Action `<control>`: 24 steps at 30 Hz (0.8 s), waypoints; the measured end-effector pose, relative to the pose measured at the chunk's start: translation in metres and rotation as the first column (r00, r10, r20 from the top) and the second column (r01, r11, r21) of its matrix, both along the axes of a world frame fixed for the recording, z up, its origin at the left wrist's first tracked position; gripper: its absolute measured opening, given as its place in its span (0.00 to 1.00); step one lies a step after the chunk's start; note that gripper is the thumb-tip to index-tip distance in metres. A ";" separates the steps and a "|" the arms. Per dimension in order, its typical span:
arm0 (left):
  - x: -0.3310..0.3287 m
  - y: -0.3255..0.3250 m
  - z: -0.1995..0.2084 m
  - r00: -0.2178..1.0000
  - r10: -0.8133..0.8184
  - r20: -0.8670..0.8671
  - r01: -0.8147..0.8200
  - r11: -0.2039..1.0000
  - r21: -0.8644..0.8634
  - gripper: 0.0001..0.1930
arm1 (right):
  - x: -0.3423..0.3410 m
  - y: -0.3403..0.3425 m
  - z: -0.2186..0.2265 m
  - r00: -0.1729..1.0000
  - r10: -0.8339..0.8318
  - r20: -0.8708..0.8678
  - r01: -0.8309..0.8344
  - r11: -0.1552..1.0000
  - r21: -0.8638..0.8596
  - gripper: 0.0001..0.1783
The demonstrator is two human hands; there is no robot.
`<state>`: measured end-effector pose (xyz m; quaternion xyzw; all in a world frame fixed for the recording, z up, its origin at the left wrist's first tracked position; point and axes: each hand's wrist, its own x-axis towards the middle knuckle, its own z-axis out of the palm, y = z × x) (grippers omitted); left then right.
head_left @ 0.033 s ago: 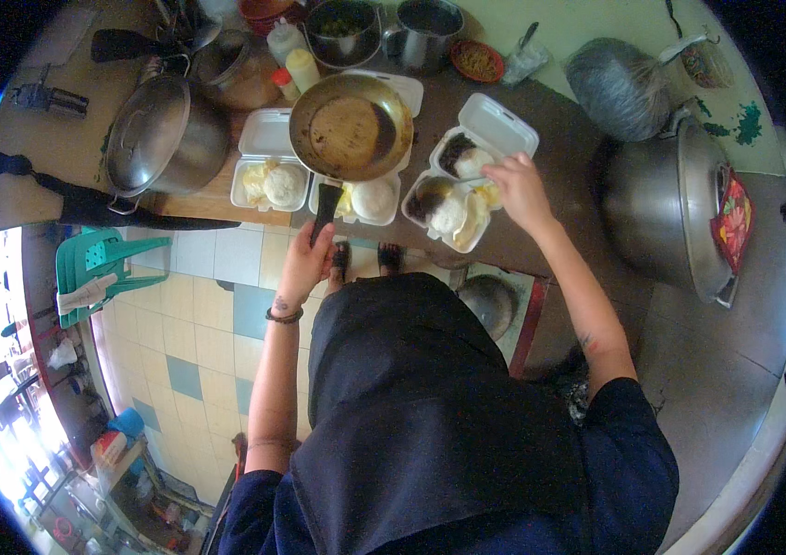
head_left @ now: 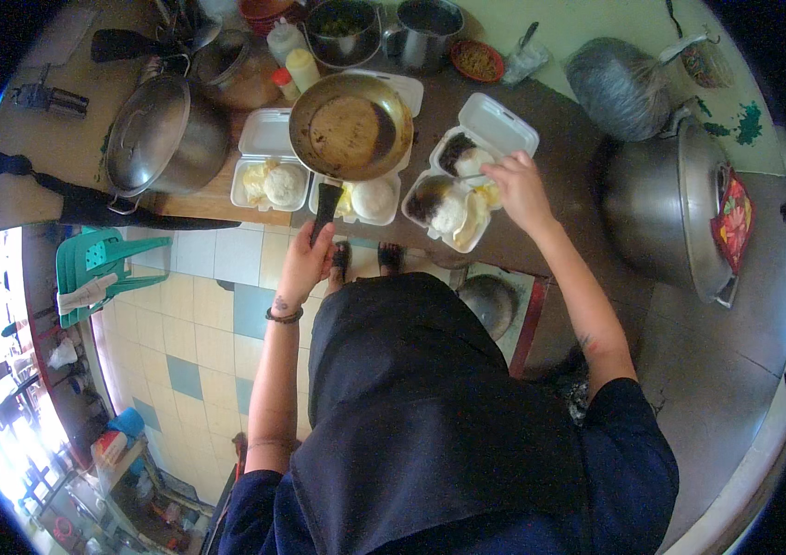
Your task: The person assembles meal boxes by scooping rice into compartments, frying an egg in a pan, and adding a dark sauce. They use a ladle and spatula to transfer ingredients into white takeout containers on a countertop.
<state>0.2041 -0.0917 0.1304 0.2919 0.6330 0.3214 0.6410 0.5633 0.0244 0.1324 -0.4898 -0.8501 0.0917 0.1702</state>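
My left hand [head_left: 308,262] is closed around the black handle of a frying pan [head_left: 351,128]. The pan is tilted over two foam takeaway boxes and hides part of them; dark residue shows inside it. Over a third foam box [head_left: 497,127] on the right, my right hand [head_left: 521,192] is pinched shut on what looks like a thin, pale utensil [head_left: 472,175], mostly hidden by the fingers. That open box holds rounded white rice [head_left: 449,215], dark food and yellowish pieces. Left of the pan, another open box [head_left: 252,135] contains rice and yellowish food.
A lidded metal pot [head_left: 169,139] stands at the left, and a large pot [head_left: 657,208] at the right. Along the back are bottles [head_left: 301,69], metal pots [head_left: 341,35] and a red dish [head_left: 477,60]. Green chairs [head_left: 88,268] stand on the tiled floor at left.
My right hand's fingertips have shifted slightly over the right-hand box. My left hand and the frying pan look unmoved.
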 end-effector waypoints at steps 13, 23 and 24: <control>0.006 0.014 0.008 0.994 -0.106 0.014 0.106 0.994 0.007 0.10 | -0.007 0.080 0.037 0.992 -0.053 -0.119 0.073 0.981 0.178 0.09; 0.012 0.031 0.025 0.978 -0.202 0.049 0.200 0.979 0.033 0.13 | -0.004 0.140 0.022 0.981 0.191 0.015 -0.192 0.980 0.049 0.10; 0.014 0.033 0.025 0.978 -0.206 0.040 0.205 0.978 0.038 0.13 | -0.003 0.137 0.016 0.991 0.132 0.018 -0.131 0.990 -0.054 0.10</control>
